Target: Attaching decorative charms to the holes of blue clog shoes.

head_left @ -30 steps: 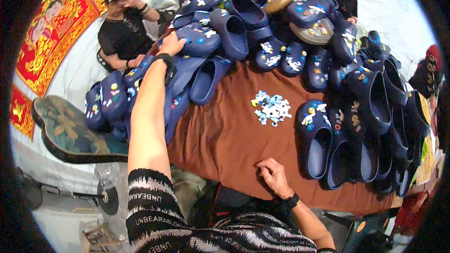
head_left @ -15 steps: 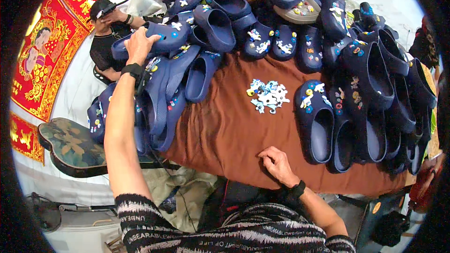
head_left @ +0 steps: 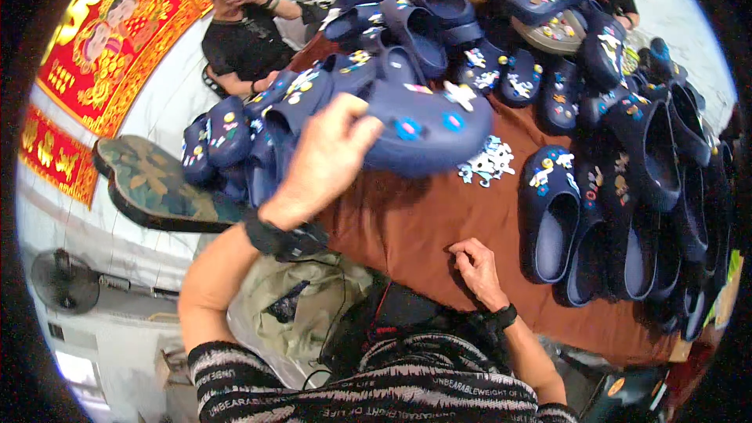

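Observation:
My left hand [head_left: 323, 158] is closed around a navy clog [head_left: 435, 131], raised above the table with its toe to the right. White and blue charms dot the clog's upper, and its edges blur with motion. Partly behind it, a small pile of white, black and blue charms [head_left: 493, 161] lies on the brown cloth [head_left: 423, 227]. My right hand [head_left: 479, 274] rests near the cloth's front edge, its fingers curled with nothing showing in them. To the right of that pile lies another navy clog [head_left: 552, 211] with charms on its toe.
Many navy clogs [head_left: 627, 251] crowd the right side, and more clogs [head_left: 227, 133] are heaped at the left and back. A camouflage-patterned seat [head_left: 157, 184] stands at the left. Beyond the table is a person in black [head_left: 249, 43]; another person's arm shows at the back right.
My left hand has lifted the navy clog off the left heap and carried it right and nearer to me. My right hand stays by the cloth's front edge. The whole view has shifted.

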`<action>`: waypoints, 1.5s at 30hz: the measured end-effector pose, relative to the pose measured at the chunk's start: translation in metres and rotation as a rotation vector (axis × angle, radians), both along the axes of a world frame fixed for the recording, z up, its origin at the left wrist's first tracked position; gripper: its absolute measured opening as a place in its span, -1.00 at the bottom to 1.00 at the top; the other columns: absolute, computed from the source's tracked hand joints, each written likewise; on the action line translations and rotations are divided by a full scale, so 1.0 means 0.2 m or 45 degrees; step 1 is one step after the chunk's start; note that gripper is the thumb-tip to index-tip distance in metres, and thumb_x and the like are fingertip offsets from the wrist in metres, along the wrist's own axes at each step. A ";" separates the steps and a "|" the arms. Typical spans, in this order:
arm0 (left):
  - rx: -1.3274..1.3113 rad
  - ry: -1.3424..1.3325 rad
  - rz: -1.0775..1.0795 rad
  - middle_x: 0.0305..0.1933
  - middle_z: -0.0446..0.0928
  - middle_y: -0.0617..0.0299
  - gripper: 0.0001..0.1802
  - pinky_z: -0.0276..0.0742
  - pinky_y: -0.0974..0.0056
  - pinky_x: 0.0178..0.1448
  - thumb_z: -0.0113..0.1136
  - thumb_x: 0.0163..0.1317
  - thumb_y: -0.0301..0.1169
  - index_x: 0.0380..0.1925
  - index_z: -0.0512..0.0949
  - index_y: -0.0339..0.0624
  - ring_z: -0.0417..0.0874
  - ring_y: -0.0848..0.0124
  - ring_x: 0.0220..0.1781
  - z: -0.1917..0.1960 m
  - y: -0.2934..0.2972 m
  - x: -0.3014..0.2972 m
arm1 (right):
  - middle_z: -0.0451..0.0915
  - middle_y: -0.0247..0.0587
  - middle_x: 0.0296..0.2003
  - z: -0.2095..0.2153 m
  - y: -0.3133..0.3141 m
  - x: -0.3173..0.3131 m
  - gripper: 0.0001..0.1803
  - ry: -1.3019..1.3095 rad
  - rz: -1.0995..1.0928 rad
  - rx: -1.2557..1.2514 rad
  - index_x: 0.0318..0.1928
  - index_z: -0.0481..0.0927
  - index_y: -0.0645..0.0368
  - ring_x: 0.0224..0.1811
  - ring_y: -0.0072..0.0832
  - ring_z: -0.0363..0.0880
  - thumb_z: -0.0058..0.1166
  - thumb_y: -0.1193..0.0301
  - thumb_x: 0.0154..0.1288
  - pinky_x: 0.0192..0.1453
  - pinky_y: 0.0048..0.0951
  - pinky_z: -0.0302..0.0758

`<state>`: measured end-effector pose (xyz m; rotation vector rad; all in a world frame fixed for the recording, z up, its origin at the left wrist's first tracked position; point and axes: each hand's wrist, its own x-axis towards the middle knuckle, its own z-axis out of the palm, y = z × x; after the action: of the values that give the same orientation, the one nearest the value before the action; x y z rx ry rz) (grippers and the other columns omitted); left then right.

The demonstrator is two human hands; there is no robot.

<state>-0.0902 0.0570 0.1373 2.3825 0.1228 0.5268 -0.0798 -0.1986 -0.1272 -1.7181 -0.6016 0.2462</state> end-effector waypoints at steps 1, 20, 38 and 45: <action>-0.011 0.002 0.034 -0.36 0.46 0.33 -0.79 0.42 0.35 -0.22 0.21 0.35 -0.37 -0.17 0.52 -0.30 0.43 0.57 -0.30 -0.06 -0.06 -0.04 | 0.62 -0.05 -0.32 0.01 0.01 0.00 -0.84 -0.001 -0.014 0.032 -0.21 0.67 0.25 -0.28 -0.21 0.62 0.03 0.51 0.28 -0.17 -0.32 0.53; -0.283 0.226 -0.088 -0.24 0.59 -0.13 -0.70 0.52 0.10 -0.14 0.27 0.29 -0.38 -0.15 0.38 -0.30 0.67 0.08 -0.18 -0.96 -0.33 -0.33 | 0.56 -0.12 0.03 0.17 0.14 -0.07 0.01 1.088 0.121 0.498 0.50 -0.07 0.33 0.00 -0.43 0.60 0.30 0.14 0.32 0.03 -0.41 0.62; 0.820 0.367 -0.595 0.32 0.40 0.00 -0.52 0.19 -0.09 0.52 0.10 0.16 -0.58 0.13 0.46 -0.16 0.26 -0.04 0.49 -0.71 0.38 0.65 | 0.43 -0.21 0.24 0.10 0.25 -0.01 -0.15 1.221 -0.046 0.896 0.41 0.13 0.14 0.28 -0.36 0.40 0.31 0.10 0.30 0.35 -0.15 0.37; 0.993 0.154 -0.702 0.01 0.58 0.07 -0.63 0.26 -0.05 0.35 0.29 0.05 -0.53 -0.09 0.54 -0.22 0.46 0.10 0.27 -0.53 0.28 0.47 | 0.53 -0.31 0.15 0.15 0.14 0.00 -0.35 1.186 -0.088 0.869 0.28 0.38 0.05 0.17 -0.45 0.50 0.30 0.10 0.29 0.29 -0.19 0.42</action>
<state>0.0039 0.1126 0.0323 3.0106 -0.8029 0.1658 -0.0796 -0.1708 -0.0973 -0.8130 0.0819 0.6544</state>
